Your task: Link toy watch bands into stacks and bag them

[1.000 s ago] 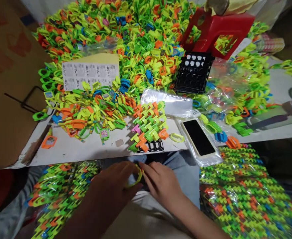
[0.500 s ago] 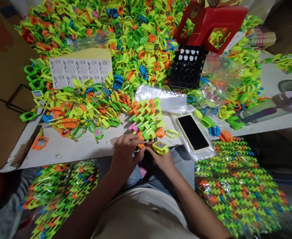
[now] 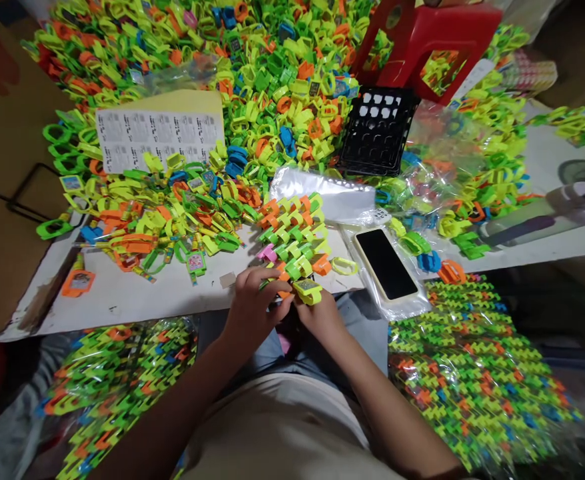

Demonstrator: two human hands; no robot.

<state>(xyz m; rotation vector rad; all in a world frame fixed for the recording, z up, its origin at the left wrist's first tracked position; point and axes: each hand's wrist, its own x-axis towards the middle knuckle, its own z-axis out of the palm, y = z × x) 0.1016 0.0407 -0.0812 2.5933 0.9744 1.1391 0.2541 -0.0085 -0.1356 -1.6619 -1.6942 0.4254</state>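
A block of interlocked green, yellow and orange plastic watches lies at the table's front edge. At its lower end my left hand has curled fingers against an orange piece. Close beside it, my right hand is closed on a yellow watch with a printed face, which hides part of its fingers. Just right of the block rests a loose yellow-green band. A phone lies on clear plastic bags further right.
Loose watches cover the table's back. Label sheets, a black tray, a red stool and a bottle stand or lie around. Bagged watch blocks sit below the table at both sides.
The yellow watch has moved left, closer to my left hand, and my right hand has shifted left with it. The view has tilted slightly.
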